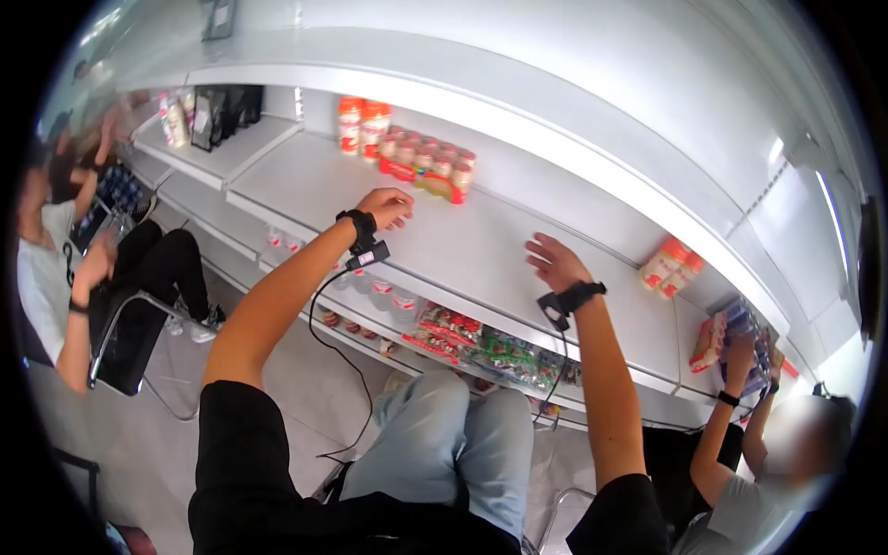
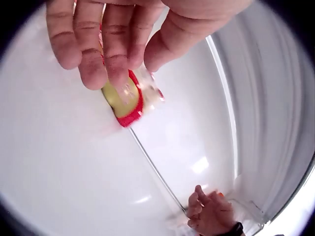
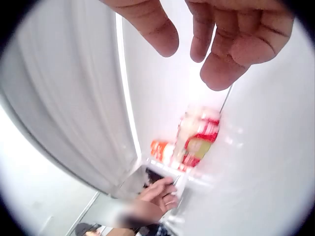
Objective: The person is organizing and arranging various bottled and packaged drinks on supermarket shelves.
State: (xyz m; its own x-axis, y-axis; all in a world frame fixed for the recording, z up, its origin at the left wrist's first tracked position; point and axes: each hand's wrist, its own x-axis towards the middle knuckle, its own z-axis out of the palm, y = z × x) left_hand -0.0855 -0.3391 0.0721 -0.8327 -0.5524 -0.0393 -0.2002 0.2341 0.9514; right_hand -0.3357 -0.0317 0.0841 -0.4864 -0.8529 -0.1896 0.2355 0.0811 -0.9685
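My left hand (image 1: 387,208) hovers over the white shelf just in front of a red-wrapped multipack of small bottles (image 1: 425,165). Its fingers hang loosely bent with nothing between them; in the left wrist view they overlap the pack (image 2: 129,101). Beside the pack, toward the left, stand two orange-capped bottles (image 1: 363,128) with red and white labels. Farther right, my right hand (image 1: 560,264) is held above the bare shelf surface (image 1: 481,250), fingers relaxed and holding nothing. Both wrists wear black straps with small cameras.
Another orange-capped pair of bottles (image 1: 671,266) stands toward the right end of the shelf. Lower shelves hold bagged goods (image 1: 504,356) and clear-wrapped bottles (image 1: 388,298). A seated person (image 1: 60,259) is at left; another person (image 1: 740,481) reaches into the shelf at right. Cables (image 1: 347,347) hang from my wrists.
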